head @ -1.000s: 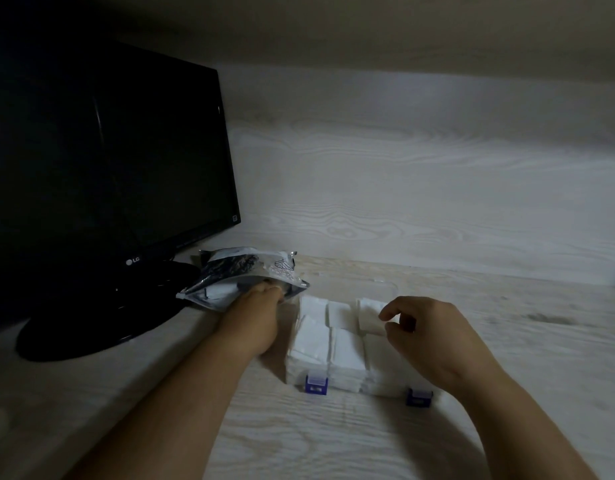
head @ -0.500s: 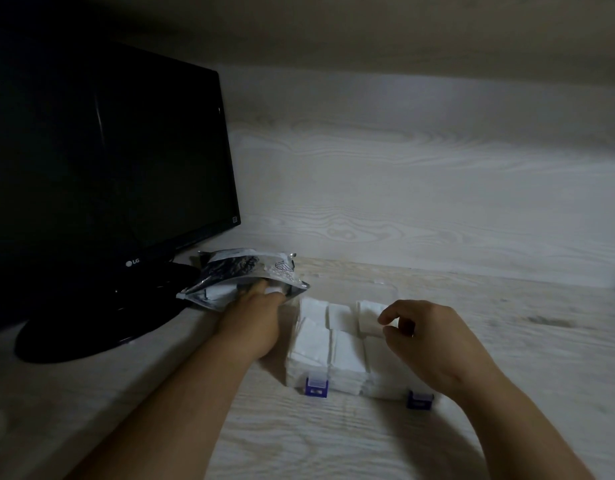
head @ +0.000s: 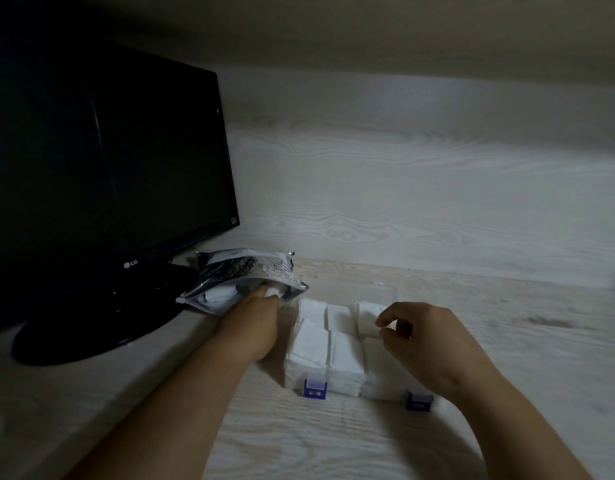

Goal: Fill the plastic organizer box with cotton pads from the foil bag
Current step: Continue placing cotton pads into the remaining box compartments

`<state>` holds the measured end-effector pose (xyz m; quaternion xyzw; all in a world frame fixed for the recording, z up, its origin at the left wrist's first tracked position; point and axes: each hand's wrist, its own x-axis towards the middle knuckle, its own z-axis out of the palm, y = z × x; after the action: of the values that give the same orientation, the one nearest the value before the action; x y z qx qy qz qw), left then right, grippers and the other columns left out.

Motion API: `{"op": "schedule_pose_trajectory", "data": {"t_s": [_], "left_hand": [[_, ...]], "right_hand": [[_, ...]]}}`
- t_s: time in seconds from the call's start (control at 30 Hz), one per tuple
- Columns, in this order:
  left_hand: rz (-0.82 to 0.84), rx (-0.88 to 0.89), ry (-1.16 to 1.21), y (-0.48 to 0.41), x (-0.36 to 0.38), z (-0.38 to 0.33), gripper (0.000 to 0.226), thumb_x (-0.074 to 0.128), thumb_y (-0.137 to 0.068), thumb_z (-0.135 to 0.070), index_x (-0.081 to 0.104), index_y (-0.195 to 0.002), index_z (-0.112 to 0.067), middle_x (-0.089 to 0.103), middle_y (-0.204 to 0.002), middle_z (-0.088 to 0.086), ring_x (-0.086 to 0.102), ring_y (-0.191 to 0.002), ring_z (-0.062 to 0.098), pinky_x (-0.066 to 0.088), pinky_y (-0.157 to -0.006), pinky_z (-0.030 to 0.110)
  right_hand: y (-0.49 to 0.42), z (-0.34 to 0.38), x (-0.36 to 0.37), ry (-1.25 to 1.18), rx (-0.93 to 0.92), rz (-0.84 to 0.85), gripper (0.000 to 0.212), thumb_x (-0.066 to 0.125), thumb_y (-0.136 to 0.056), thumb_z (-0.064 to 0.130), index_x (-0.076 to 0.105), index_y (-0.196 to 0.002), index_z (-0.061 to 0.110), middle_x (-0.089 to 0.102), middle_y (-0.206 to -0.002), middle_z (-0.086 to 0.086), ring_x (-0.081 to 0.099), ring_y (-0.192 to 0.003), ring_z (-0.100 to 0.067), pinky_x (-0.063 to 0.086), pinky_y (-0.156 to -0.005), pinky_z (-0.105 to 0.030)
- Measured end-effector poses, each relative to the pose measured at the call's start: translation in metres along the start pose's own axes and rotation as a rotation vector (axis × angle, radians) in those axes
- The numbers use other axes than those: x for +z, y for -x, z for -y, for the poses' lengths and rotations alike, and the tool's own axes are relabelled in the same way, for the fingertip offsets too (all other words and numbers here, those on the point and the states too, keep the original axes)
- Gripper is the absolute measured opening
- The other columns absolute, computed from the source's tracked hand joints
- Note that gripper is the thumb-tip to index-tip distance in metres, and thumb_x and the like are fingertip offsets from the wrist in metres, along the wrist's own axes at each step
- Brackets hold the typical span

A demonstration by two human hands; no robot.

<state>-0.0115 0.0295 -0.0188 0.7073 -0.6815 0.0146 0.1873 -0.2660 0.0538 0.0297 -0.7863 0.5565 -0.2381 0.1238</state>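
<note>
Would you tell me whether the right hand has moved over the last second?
No, the right hand still hovers over the right side of the organizer box, unchanged against the blue latch.

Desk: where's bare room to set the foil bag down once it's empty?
Free: the desk right of the organizer box, and the strip in front of its blue latches. Crowded: left of the box, where monitor base, foil bag and left hand bunch together.
</note>
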Motion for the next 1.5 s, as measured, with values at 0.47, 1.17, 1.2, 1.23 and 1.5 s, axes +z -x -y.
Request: {"op": "schedule_pose_trajectory", "data": {"t_s": [0.47,1.17,1.2,1.23,1.5], "left_hand": [[-0.086,-0.155,-0.216,0.002,-0.016,-0.008,0.025,0.050,-0.086,-0.011,0.064,-0.106,-0.015,0.061,-0.118,0.004,0.060,-0.110,0.026,0.049,-0.086,0.034],[-0.130,-0.186,-0.085,0.005,-0.021,-0.009,0.045,0.068,-0.083,-0.047,0.058,-0.113,-0.015,0.059,-0.119,0.006,0.057,-0.112,0.024,0.045,-0.089,0.033],[-0.124,-0.191,-0.063,0.005,-0.020,-0.009,0.049,0.068,-0.081,-0.051,0.058,-0.111,-0.015,0.059,-0.118,0.007,0.057,-0.111,0.025,0.045,-0.087,0.033],[-0.121,-0.194,-0.050,0.004,-0.019,-0.009,0.049,0.068,-0.081,-0.053,0.058,-0.109,-0.014,0.060,-0.116,0.007,0.057,-0.109,0.025,0.045,-0.086,0.033],[-0.119,-0.194,-0.178,0.003,-0.018,-0.011,0.023,0.053,-0.089,-0.014,0.053,-0.112,-0.016,0.059,-0.120,0.007,0.058,-0.112,0.025,0.048,-0.085,0.034]], "right_hand": [[0.000,0.001,0.000,0.008,-0.013,-0.006,0.019,0.056,-0.091,0.027,0.068,-0.102,0.038,0.059,-0.082,0.015,0.057,-0.072,-0.002,0.044,-0.062,-0.015],[0.001,0.002,0.000,-0.018,-0.010,-0.004,0.018,0.057,-0.091,0.027,0.068,-0.101,0.037,0.059,-0.084,0.015,0.058,-0.074,-0.004,0.051,-0.068,-0.021],[0.001,0.002,0.000,-0.017,-0.010,-0.003,0.018,0.057,-0.091,0.027,0.068,-0.101,0.037,0.059,-0.084,0.015,0.058,-0.074,-0.004,0.050,-0.068,-0.021],[0.001,0.002,0.000,-0.017,-0.010,-0.002,0.018,0.057,-0.091,0.028,0.068,-0.101,0.037,0.059,-0.084,0.015,0.058,-0.074,-0.004,0.050,-0.069,-0.021],[0.000,0.001,0.001,-0.014,-0.015,0.000,0.017,0.057,-0.091,0.029,0.068,-0.099,0.038,0.060,-0.083,0.014,0.058,-0.074,-0.005,0.050,-0.069,-0.021]]}}
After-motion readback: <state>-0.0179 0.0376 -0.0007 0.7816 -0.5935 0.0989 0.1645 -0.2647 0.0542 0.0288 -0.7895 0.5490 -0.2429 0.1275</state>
